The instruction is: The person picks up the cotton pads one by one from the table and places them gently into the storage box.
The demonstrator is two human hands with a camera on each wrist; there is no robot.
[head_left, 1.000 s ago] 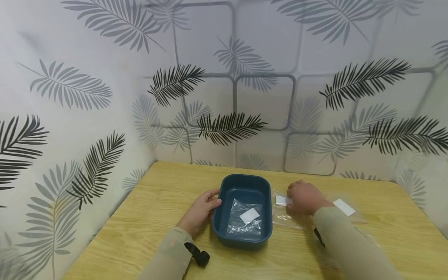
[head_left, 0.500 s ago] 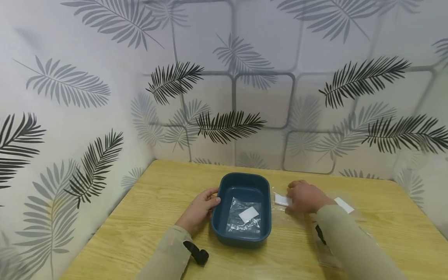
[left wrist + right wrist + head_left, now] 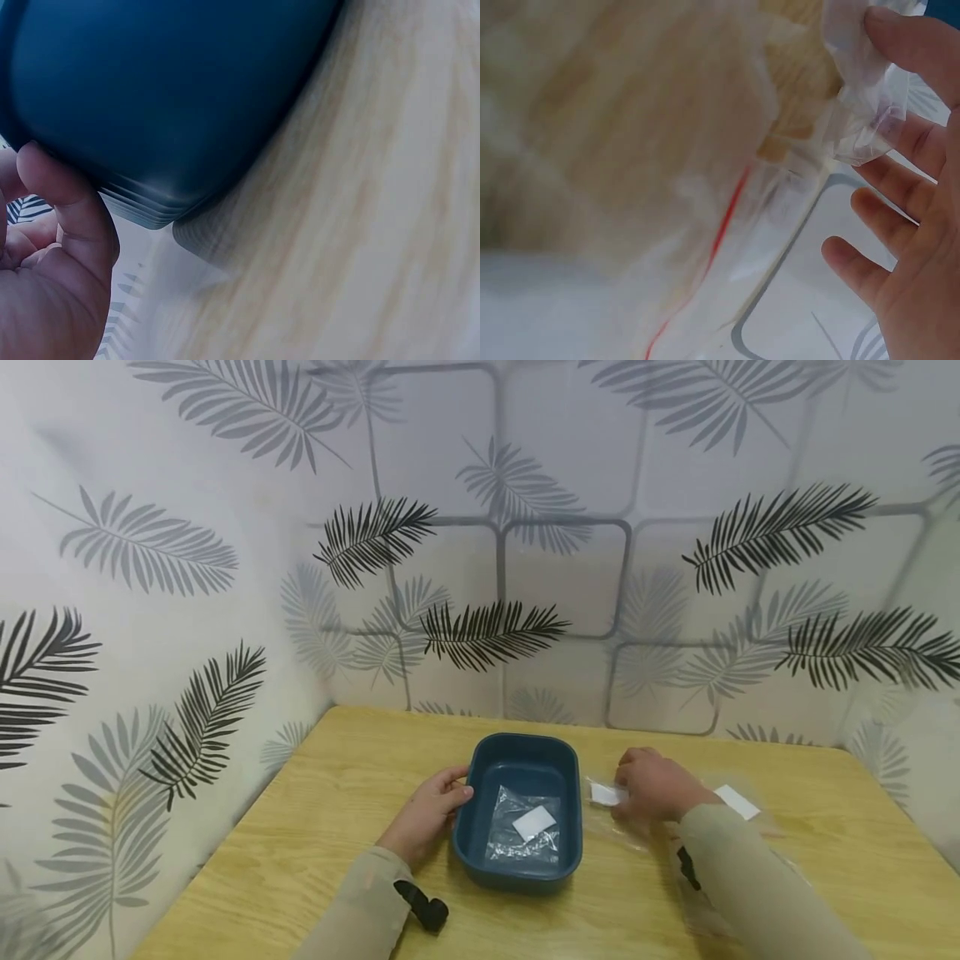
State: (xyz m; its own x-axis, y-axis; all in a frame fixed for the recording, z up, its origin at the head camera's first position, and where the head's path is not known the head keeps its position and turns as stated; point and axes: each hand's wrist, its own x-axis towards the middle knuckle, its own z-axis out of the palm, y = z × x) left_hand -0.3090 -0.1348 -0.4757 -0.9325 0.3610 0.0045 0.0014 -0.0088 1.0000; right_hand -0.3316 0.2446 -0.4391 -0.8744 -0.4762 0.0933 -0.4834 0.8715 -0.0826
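A dark blue rectangular box point(image 3: 517, 878) stands on the table. In it lies a clear plastic bag point(image 3: 506, 827) with a white label point(image 3: 534, 823). My left hand point(image 3: 429, 810) holds the box's left wall, thumb at the rim. To the right of the box my right hand point(image 3: 660, 785) pinches a second clear plastic bag point(image 3: 862, 127), which also bears a white label point(image 3: 607, 794). The right wrist view shows thumb and index finger on the crumpled plastic; the other fingers are spread and free of it.
Another clear bag with a white label point(image 3: 738, 802) lies beyond my right wrist; its red zip line point(image 3: 724, 225) shows up close. More clear plastic point(image 3: 701, 914) lies under the right forearm. The wooden table point(image 3: 360, 752) ends at a leaf-patterned wall point(image 3: 562, 685).
The bag under my right hand has shifted slightly, its label tilting and its near edge lifting. The left hand and the box keep their place.
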